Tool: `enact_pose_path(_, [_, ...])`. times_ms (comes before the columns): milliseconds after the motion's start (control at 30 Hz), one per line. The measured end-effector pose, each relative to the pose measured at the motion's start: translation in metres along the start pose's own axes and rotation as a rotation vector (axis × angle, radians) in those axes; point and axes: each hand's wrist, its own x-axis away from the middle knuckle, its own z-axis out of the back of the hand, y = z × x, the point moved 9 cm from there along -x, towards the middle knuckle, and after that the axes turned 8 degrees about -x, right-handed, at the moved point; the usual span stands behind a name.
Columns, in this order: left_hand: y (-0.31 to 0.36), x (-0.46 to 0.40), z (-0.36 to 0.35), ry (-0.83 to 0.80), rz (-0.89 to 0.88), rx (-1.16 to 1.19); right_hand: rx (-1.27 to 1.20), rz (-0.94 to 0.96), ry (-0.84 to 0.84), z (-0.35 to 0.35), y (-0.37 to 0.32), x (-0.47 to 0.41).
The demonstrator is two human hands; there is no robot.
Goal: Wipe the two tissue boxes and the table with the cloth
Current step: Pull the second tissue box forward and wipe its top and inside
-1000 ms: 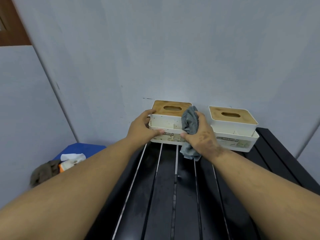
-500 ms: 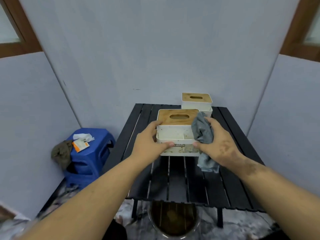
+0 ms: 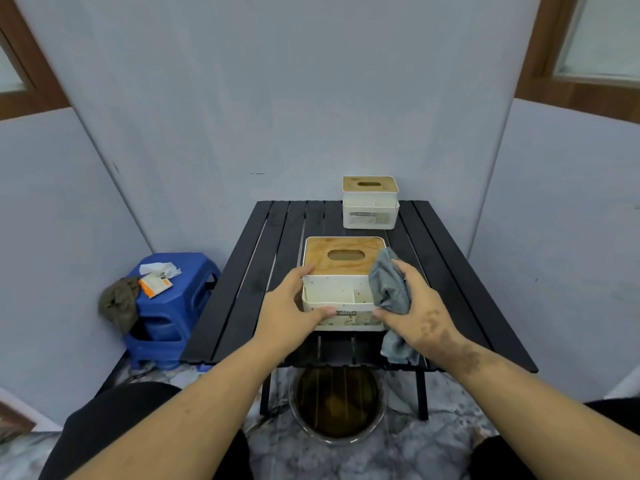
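At the bottom of the frame two bare forearms reach forward from dark-clad knees, and between them on the marbled floor sits a round metal basin of brownish water, likely there for rinsing. Just above it, near the front edge of the black slatted surface, stands the nearer white plastic tissue box with a wooden slotted lid, its open front compartments and label speckled with brown dirt. The left hand grips its left front corner, thumb along the front wall and fingers curled round the side, seemingly to steady the box against the rubbing. The right hand pinches a crumpled grey cloth against the box's right front corner, a loose tail hanging below the hand toward the surface's edge; this box looks to be the one being wiped now. The second white tissue box with a wooden lid waits well apart at the far right edge of the surface, against the wall. At the left of the frame a blue plastic stool carries a white tissue, an orange-and-white packet and an olive rag. Pale grey panel walls enclose the corner, with brown wooden window frames in the upper corners.
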Motion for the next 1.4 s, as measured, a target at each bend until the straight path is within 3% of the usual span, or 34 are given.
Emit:
enact_pose_path(233, [-0.011, 0.000, -0.005, -0.023, -0.005, -0.003, 0.140, -0.028, -0.159, 0.020, -0.006, -0.023])
enact_pose_path(400, [-0.016, -0.001, -0.007, -0.034, -0.016, 0.008, 0.247, 0.100, -0.122, 0.040, -0.045, -0.056])
enact_pose_path(567, [-0.016, -0.001, -0.007, -0.039, -0.024, 0.002, 0.539, 0.097, -0.319, 0.001, -0.026, -0.091])
enact_pose_path(700, [-0.020, -0.003, -0.007, -0.023, -0.023, 0.002, 0.644, 0.240, -0.175, -0.015, -0.027, -0.092])
enact_pose_path(833, [-0.021, -0.005, -0.008, -0.022, -0.021, 0.005, 0.811, 0.467, -0.262, -0.062, -0.051, -0.082])
enact_pose_path(967, [-0.021, -0.006, -0.007, -0.023, -0.020, -0.013, 0.681, 0.497, -0.391, -0.059, -0.052, -0.088])
enact_pose_path(1200, [-0.023, -0.006, -0.007, -0.043, -0.016, -0.019, 0.325, 0.261, -0.467, 0.021, -0.030, -0.101])
enact_pose_path(1400, [-0.023, -0.007, -0.006, -0.023, 0.003, -0.005, 0.534, 0.522, -0.405, -0.049, -0.056, -0.084])
